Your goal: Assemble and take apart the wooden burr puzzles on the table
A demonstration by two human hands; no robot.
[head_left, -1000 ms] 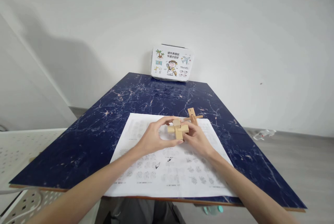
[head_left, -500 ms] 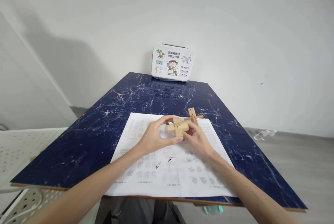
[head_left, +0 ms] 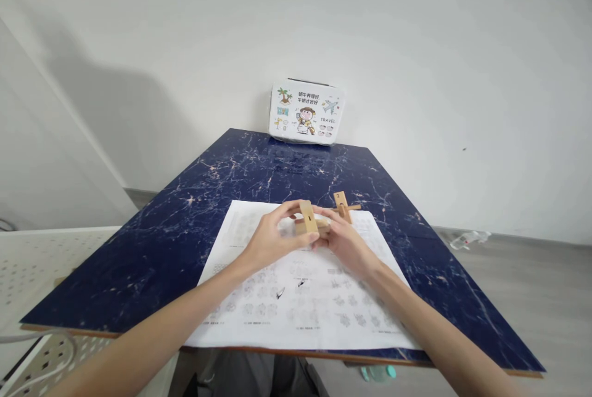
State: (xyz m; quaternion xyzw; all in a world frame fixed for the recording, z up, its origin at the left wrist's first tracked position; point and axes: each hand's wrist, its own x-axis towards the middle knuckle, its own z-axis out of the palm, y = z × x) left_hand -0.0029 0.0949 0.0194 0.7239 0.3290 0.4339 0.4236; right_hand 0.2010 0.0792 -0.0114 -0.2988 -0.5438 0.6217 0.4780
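Between my hands, above the printed sheet (head_left: 314, 323), is a light wooden burr puzzle (head_left: 309, 219) made of crossed bars. My left hand (head_left: 272, 233) grips it from the left, thumb on the lower front and fingers over the top. From the right, my right hand (head_left: 346, 241) pinches the end of a bar; some of its fingertips are hidden behind the puzzle. Just past my right fingers lie darker wooden pieces (head_left: 343, 207), a flat bar marked "2" with a thin stick across it, on the sheet's far edge.
A white case with cartoon prints (head_left: 306, 111) stands against the wall at the back of the blue marbled table (head_left: 277, 169). Two small dark, shiny marks or bits (head_left: 280, 293) show on the sheet. A white perforated surface (head_left: 55, 261) borders the table on the left.
The wooden puzzle has turned in my hands, so that a bar with a small dark slot now faces me. My right fingers have shifted over its top. The pieces behind have stayed put.
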